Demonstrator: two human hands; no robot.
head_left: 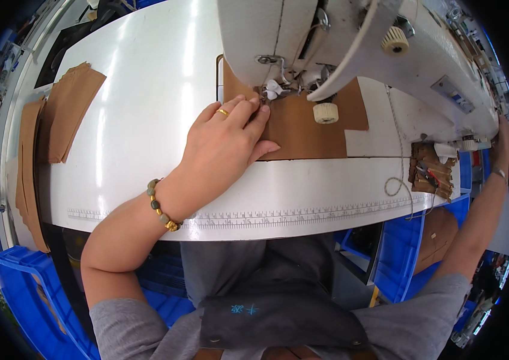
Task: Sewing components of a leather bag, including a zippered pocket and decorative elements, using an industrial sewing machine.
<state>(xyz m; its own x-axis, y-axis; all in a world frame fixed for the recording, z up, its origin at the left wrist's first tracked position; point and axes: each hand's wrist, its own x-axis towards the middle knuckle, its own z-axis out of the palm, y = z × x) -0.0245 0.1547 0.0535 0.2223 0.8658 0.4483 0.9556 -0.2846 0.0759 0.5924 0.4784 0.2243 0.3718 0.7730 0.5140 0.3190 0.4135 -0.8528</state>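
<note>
A white sewing machine (446, 66) stands over the white table. Under its needle area lies a flat brown piece, leather-like (308, 135), with a notched right edge. My left hand (227, 135) rests on the left part of this piece, palm down, thumb out and fingers slightly bent, their tips close to the presser foot (265, 102). The hand grips nothing. At the far right, my right hand (502, 141) reaches up to the machine's right end; its fingers are hidden or too small to make out, so what it touches there does not show.
Stacks of brown pieces (74, 114) lie on the table's left side. A printed ruler strip (254, 219) runs along the front edge. A cord (395, 180) hangs near a small brown tray (418, 168) holding tools. Blue bins (26, 300) stand below at both sides.
</note>
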